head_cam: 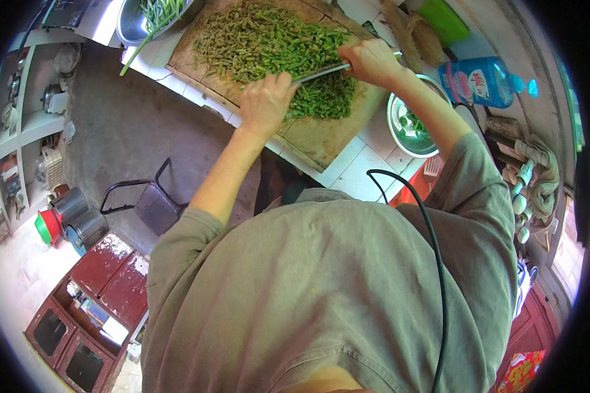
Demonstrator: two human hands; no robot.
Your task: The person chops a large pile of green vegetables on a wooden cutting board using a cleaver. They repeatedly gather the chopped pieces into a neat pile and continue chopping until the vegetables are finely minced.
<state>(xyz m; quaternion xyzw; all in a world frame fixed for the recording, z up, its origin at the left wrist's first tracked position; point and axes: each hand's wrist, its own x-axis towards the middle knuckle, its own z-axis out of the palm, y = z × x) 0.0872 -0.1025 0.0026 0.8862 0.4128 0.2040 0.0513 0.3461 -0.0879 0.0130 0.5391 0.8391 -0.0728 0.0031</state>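
A kitchen knife [322,73] is seen nearly edge-on, its spine a thin grey line over chopped green vegetables [275,42]. My right hand [373,61] is wrapped around its handle, whose end shows beyond the fist. At the blade's other end, my left hand [268,100] has its fingers curled over the metal; the exact grip is partly hidden. The chopped pieces lie spread across a large wooden cutting board [319,150], brownish toward the far left and brighter green near the blade. How far the edge reaches into them cannot be seen.
The board rests on a white tiled counter [349,164]. A metal bowl with greens [162,12] stands at far left. Right of the board are another metal bowl [392,125] and a blue detergent bottle [477,81]. A black cable [435,245] hangs along my right side; a chair [157,209] stands left.
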